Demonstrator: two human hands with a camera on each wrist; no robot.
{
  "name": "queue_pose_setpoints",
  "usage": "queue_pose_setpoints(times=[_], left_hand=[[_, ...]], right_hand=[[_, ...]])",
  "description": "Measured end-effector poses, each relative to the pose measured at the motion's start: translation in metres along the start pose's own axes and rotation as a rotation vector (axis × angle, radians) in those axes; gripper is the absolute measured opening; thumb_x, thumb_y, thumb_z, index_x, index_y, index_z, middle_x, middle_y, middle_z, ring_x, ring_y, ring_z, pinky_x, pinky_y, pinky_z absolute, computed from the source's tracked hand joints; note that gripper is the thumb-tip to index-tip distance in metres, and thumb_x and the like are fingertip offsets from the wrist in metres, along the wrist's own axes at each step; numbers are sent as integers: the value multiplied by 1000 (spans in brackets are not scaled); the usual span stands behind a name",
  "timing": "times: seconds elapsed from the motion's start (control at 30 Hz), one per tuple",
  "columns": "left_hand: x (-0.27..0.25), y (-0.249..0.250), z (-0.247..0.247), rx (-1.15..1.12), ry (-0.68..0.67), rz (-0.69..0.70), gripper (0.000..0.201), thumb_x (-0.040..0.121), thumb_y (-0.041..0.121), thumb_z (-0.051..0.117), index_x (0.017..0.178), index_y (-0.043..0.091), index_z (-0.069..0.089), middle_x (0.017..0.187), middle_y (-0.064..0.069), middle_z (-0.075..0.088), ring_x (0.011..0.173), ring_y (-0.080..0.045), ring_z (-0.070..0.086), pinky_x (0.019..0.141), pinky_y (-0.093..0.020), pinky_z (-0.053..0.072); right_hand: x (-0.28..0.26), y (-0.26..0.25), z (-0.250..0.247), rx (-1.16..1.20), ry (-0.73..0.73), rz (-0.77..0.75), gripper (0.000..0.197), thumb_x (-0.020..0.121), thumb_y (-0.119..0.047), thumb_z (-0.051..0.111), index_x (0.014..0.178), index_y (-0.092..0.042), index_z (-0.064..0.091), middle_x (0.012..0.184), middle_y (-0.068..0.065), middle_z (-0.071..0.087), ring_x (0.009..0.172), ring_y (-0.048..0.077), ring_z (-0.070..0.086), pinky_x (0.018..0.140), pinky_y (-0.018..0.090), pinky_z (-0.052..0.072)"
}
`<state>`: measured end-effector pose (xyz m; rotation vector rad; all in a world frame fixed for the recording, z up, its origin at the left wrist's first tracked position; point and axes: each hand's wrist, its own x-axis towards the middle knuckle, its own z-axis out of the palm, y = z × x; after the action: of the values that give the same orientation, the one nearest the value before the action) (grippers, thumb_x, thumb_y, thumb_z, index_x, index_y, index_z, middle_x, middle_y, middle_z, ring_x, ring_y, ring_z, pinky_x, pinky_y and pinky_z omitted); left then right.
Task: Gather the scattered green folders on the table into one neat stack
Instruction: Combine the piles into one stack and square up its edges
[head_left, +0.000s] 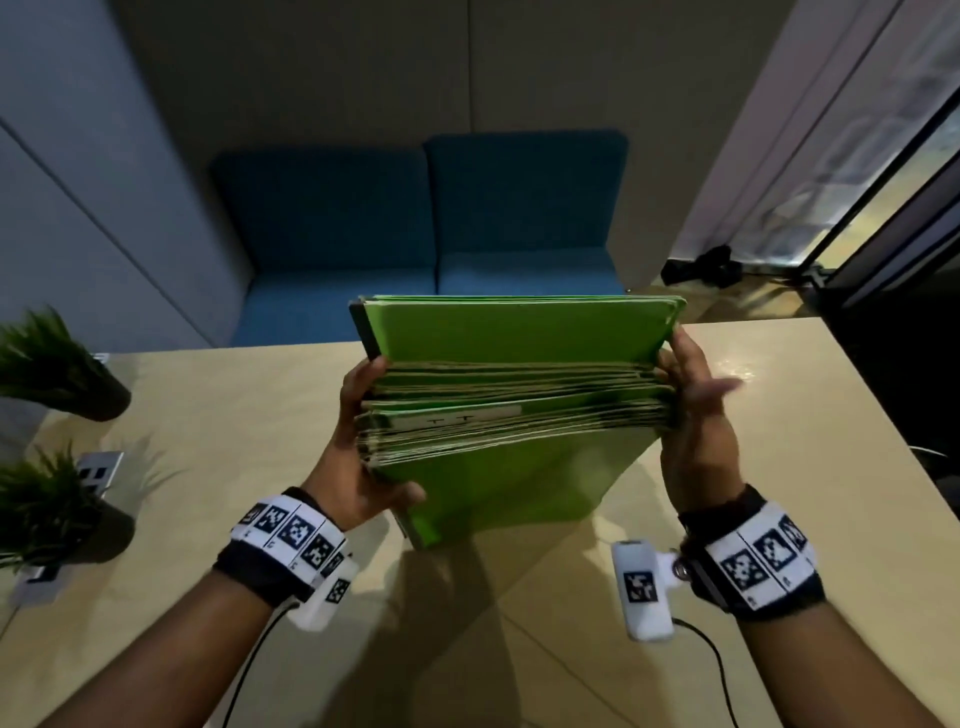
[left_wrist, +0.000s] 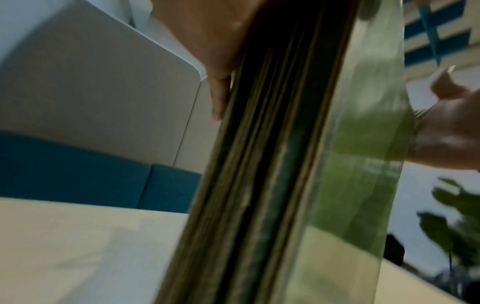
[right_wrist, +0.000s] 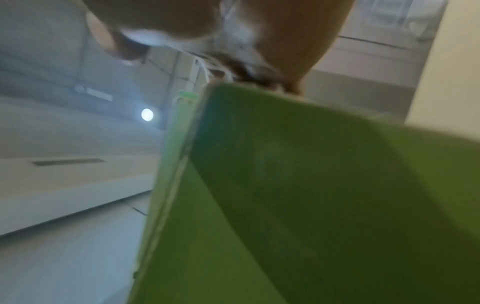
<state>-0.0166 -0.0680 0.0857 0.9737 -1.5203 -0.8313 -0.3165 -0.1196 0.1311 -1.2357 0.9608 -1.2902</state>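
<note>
Together we hold the green folders (head_left: 519, 410) as one thick bundle above the table (head_left: 234, 415), standing on edge rather than lying flat. Their long axis runs left to right between our hands, with the open paper edges turned up toward the head camera and the broad green covers facing away from us and back toward us. Whether the bottom edge touches the tabletop, we cannot tell.

Our left hand (head_left: 363, 457) grips the left end, thumb curled across the near cover and fingers wrapped round the far side. Our right hand (head_left: 696, 415) presses against the right end; its fingertips are blurred, so we cannot tell how far they curl round the bundle.

From the left wrist, only the stacked folder edges show, streaked and soft. From the right wrist, a green cover fills most of the view, out of focus. Two potted plants (head_left: 57, 364) stand at the table's left edge, partly cut off.
</note>
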Motion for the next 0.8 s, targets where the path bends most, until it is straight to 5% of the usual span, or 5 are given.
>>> queue_pose_setpoints(times=[0.1,0.17,0.37,0.63,0.8], left_hand=[[4,-1,4,24,27,109,89,73,55,68,135,5,28,139,-35,17,134,-37,33,107,-49,37],[6,-2,7,98,69,204,70,79,49,65,119,-1,36,138,-32,13,133,-27,38,103,-41,42],[9,-5,-3,259,68,270,33,84,45,61,100,19,51,146,-17,17,122,-22,51,94,-37,49],[11,-3,-2,198,-13,196,96,78,46,68,145,5,13,148,-29,13,135,-45,30,104,-50,40],[7,-8,-2,221,49,148,79,80,49,65,138,9,30,146,-26,24,135,-34,34,104,-42,40]], right_hand=[[12,-6,19,-221,97,-2,30,88,-40,67,115,-35,54,107,-6,67,97,5,64,97,50,51],[15,1,22,-241,118,-19,36,86,-19,71,112,-34,51,102,-9,66,95,3,64,96,49,51],[18,12,16,-213,126,-11,40,80,-29,70,117,-24,56,110,5,70,104,27,66,94,56,50],[18,7,10,-117,124,110,68,80,-78,44,102,-21,74,102,2,76,101,17,69,97,44,51],[21,18,18,-16,179,55,73,72,-76,60,111,-16,68,108,6,71,104,23,63,101,49,45]])
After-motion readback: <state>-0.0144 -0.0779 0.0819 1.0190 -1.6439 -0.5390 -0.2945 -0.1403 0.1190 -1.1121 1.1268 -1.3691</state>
